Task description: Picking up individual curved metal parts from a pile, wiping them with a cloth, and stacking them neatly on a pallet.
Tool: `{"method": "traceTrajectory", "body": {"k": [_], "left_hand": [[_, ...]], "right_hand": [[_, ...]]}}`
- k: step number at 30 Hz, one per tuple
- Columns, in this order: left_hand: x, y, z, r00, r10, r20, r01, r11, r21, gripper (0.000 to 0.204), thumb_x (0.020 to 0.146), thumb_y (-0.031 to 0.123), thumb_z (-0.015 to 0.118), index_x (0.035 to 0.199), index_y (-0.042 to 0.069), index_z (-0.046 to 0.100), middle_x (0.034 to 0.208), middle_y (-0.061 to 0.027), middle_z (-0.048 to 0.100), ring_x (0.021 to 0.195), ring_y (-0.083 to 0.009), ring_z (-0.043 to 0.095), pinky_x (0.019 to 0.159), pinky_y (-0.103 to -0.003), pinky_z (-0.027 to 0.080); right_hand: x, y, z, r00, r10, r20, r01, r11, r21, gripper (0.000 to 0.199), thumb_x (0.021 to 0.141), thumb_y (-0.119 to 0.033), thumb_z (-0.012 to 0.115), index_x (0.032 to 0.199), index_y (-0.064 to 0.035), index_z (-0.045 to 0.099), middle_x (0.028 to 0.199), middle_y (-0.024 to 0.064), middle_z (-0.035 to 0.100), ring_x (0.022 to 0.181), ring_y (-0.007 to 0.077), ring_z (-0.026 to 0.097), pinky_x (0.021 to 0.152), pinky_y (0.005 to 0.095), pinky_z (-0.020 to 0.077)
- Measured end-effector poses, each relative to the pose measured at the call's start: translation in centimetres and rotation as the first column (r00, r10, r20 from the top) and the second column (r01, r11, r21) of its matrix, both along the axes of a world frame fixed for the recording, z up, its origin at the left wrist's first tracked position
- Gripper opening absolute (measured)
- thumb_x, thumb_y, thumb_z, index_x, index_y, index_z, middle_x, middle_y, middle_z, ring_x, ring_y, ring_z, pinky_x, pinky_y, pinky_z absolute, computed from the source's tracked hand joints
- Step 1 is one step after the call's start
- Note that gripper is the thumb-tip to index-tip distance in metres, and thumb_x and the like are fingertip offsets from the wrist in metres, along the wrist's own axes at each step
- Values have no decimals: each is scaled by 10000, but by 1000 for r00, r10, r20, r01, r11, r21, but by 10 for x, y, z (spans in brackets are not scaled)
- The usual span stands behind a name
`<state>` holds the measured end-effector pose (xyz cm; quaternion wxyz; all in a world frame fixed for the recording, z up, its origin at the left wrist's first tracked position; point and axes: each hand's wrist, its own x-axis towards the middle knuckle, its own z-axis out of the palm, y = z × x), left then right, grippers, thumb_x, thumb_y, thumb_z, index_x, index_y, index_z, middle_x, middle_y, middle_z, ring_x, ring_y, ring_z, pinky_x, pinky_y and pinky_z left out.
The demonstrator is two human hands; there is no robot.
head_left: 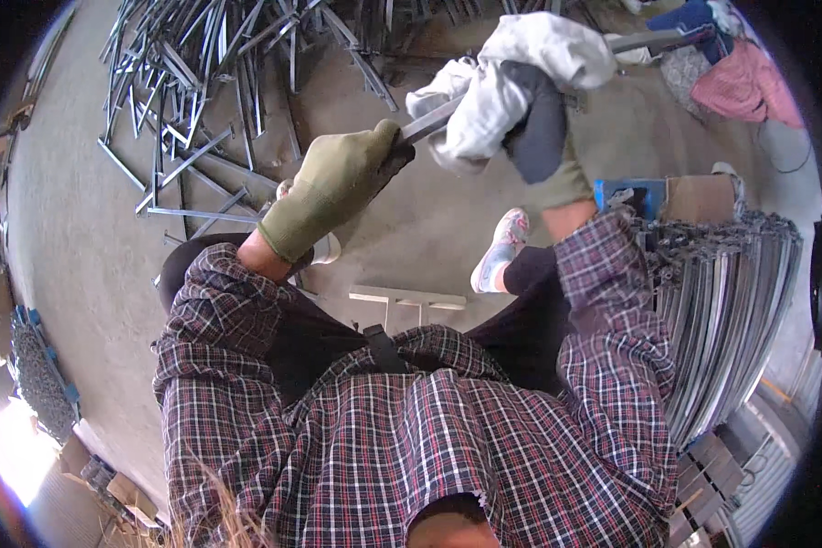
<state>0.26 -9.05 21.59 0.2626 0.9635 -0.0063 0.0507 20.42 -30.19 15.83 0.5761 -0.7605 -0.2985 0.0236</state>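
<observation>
You're mid-wipe on a metal bar [429, 121]: left hand [338, 187] (olive glove) is clamped round its near end, right hand [541, 137] is closed on a white rag [511, 78] wrapped over the bar's mid-length, held up in front of you. Judged next: slide rag toward far end w/ steady grip, left holding firm.

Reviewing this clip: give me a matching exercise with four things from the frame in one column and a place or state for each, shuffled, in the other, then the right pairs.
Things:
1. left hand
2. white cloth
3. stacked metal pieces
4. loose metal strips

Places or states:
A. scattered on the floor, upper left
B. grips the near end of the metal bar
C. wrapped round the bar under the right hand
D. stand side by side at the person's right

Pairs: 1-B, 2-C, 3-D, 4-A
</observation>
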Motion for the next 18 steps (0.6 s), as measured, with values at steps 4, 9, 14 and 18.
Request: {"method": "traceTrajectory", "body": {"k": [4, 9, 14, 18], "left_hand": [[-9, 14, 8, 999, -36, 0, 36, 998, -50, 237, 987, 298, 681, 1022, 86, 581, 766, -180, 658, 721, -432, 658, 583, -489, 509], [-26, 19, 11, 995, 101, -19, -101, 994, 30, 275, 988, 359, 644, 1008, 91, 583, 762, -150, 683, 720, -396, 679, 610, -490, 525], [0, 5, 7, 998, 49, 49, -53, 995, 82, 240, 963, 319, 703, 1009, 117, 581, 750, -153, 668, 714, -423, 674, 572, -500, 513], [-23, 28, 12, 987, 163, 0, -163, 983, 87, 251, 951, 319, 727, 957, 96, 611, 754, -156, 665, 711, -403, 673, 580, -454, 517]], "right_hand": [[132, -96, 56, 911, 206, 358, -71, 932, -355, 285, 1013, -182, 565, 1260, -48, 615, 1154, 54, 661, 1117, 187, 623, 989, 334, 525], [116, -66, 54, 564, 748, -350, -666, 662, 343, 246, 1020, -148, 513, 1185, -10, 631, 1084, 44, 682, 977, 174, 643, 919, 336, 540], [-40, 14, 17, 959, 262, -103, -258, 965, 56, 245, 1047, -191, 521, 1249, -90, 614, 1256, 52, 592, 1122, 169, 581, 998, 341, 494], [47, -34, 75, 840, 203, 503, -159, 979, -130, 208, 975, -108, 597, 1156, -41, 677, 1108, 68, 655, 1043, 191, 629, 924, 341, 522]]}}
